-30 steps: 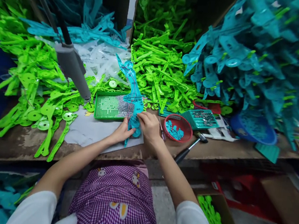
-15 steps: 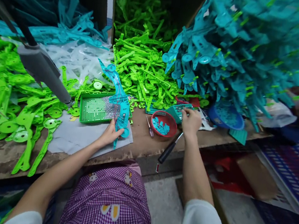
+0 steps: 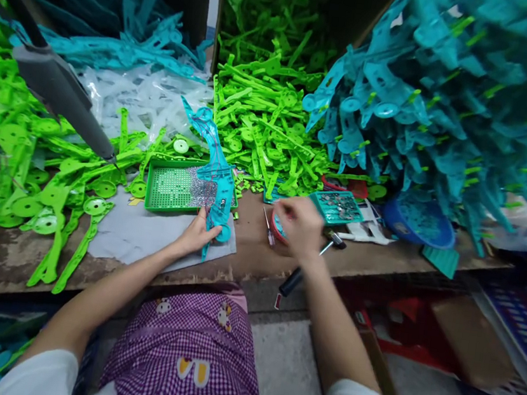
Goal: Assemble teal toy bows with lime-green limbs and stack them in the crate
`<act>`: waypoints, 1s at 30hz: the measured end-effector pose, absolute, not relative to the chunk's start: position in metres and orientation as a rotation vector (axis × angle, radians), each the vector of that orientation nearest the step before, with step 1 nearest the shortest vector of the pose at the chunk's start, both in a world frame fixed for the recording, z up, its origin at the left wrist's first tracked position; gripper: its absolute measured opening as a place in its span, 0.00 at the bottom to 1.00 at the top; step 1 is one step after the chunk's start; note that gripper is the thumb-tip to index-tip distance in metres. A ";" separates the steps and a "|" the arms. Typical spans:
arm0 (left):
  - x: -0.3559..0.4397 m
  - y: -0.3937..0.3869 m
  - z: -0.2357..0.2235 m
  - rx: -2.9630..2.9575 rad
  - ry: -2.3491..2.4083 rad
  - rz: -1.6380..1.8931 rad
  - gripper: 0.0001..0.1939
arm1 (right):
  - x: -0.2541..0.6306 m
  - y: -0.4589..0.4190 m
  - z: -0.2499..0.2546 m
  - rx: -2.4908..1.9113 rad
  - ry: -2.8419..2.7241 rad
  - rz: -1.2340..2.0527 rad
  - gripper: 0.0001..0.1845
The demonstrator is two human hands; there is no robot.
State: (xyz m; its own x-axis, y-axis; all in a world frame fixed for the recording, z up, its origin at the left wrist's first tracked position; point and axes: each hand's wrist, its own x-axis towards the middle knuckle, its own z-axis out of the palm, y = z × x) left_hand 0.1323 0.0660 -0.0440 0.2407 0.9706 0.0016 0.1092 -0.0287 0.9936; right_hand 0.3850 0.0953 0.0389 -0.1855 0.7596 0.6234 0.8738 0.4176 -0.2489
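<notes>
In my left hand is a long teal plastic shell with thin wires along its inside, tilted over the right part of a green perforated tray. That tray holds a heap of small silvery screws. My right hand is blurred over a small red bowl and covers most of it; its fingers are curled together, and anything between them is hidden. Just right of this hand sits a teal tray of small metal pieces. A hammer with a black handle lies partly behind the right wrist.
A grey power screwdriver hangs at the left. Bright green parts heap up behind the trays and at the left. Teal shells are stacked high at the right above a blue bowl. A small screwdriver lies beside the red bowl.
My right hand has moved left from the teal tray to above the red bowl. The left hand still holds the shell in nearly the same place. The view has shifted slightly.
</notes>
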 end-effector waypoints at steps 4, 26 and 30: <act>0.131 0.065 -0.045 1.404 1.045 1.026 0.29 | 0.300 0.087 0.014 -1.094 -2.165 -0.203 0.09; 0.130 0.065 -0.043 1.491 1.065 1.025 0.31 | 0.302 0.104 0.007 -1.005 -2.349 -0.025 0.11; 0.129 0.065 -0.045 1.508 1.061 1.022 0.31 | 0.296 0.096 0.008 -1.133 -2.434 -0.084 0.14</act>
State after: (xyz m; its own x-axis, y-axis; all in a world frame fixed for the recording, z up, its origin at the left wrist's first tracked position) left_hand 0.1289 0.0651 -0.0447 0.2615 0.9608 0.0920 0.1273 -0.1288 0.9835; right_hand 0.2957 0.0959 0.0079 -0.5604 0.7116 0.4237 0.7391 0.6606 -0.1318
